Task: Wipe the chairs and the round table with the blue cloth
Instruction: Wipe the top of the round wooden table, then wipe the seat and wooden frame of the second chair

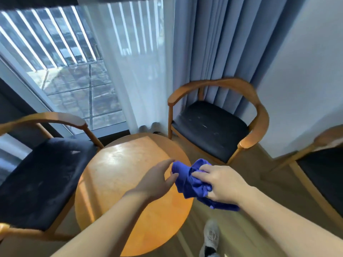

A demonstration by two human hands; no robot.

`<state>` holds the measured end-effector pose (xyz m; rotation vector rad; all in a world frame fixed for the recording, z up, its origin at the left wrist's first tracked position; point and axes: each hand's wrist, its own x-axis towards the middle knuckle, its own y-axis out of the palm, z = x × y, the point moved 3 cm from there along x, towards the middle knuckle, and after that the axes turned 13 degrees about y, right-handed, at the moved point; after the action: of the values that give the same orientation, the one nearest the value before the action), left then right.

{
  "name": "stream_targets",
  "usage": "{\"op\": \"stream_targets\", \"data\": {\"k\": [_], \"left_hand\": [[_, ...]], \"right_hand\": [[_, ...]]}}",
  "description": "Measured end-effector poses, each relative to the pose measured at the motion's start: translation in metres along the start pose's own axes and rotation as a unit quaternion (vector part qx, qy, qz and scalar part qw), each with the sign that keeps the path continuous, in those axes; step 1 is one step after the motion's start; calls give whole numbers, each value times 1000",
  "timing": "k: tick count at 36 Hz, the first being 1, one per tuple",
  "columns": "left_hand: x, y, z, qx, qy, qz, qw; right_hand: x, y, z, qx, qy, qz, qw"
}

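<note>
Bunching inside the right hand (224,184), the blue cloth (193,184) is showing as a crumpled wad of vivid, soft, faintly sheeny fabric, with a loose tail hanging below the wrist. It is hovering over the right edge of the round table (120,182), partly past the rim. The right fingers are curling into its folds and gripping it. The left hand (157,180) is reaching in with its fingers straight and spread, its tips meeting the cloth's left edge. The tabletop is gleaming as smooth, orange-toned wood in patchy sunlight. The left chair (42,175), far chair (209,127) and right chair (323,169) are ringing the table, each pairing a curved wooden armrest with a dark padded seat; the far seat is looking scuffed. Blue pleated curtains (222,43) are hanging behind.
</note>
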<state>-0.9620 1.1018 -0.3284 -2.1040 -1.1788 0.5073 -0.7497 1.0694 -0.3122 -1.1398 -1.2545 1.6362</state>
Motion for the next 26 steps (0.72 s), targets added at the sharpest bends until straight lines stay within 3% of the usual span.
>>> {"op": "stream_targets", "data": {"k": [5,11,14,19,26], "left_hand": [[15,-10,-51,-189,-60,-9,980],[49,1,-103,-149,-104,16,983],[71,14,-126,-132,-107,29,985],[107,47,-165,-201,-116,102,967],[158,63,-205,-136,-71,12,988]], "right_hand": [[-30,-45,-6,-17,-89,-84,992],[-40,-64,-51,-22,-144,-128,981],[-50,-79,-85,3,-175,-190,966],[-62,-101,-148,20,-212,-257,943],[-66,-107,-225,54,-241,-214,945]]}}
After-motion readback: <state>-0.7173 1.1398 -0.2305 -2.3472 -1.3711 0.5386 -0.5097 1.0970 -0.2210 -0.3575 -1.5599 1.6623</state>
